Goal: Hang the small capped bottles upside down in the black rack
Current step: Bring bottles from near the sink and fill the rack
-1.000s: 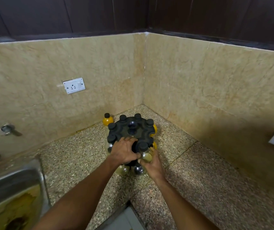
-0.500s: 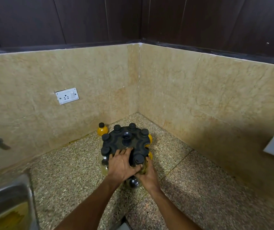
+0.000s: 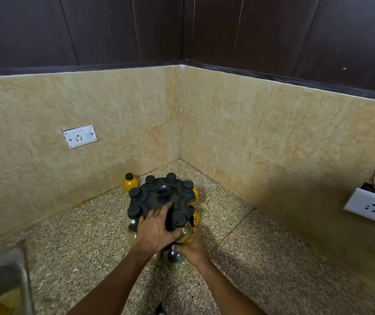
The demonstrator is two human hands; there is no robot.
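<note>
Pressing straight fingers on the black rack [image 3: 159, 198], left hand [image 3: 154, 233]; right hand [image 3: 191, 244] grips a bottle [image 3: 185, 230]

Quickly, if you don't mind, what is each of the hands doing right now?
Left hand: open, fingers straight, pressing flat on the black rack.
Right hand: fingers curled round a small bottle at the rack's near edge.

two bare forearms, left hand [image 3: 157, 233], right hand [image 3: 193, 247]

The round black rack [image 3: 159, 197] stands on the counter in the corner. Black-capped bottles [image 3: 134, 211] ring its rim. One orange bottle [image 3: 130, 183] stands upright just behind it.
</note>
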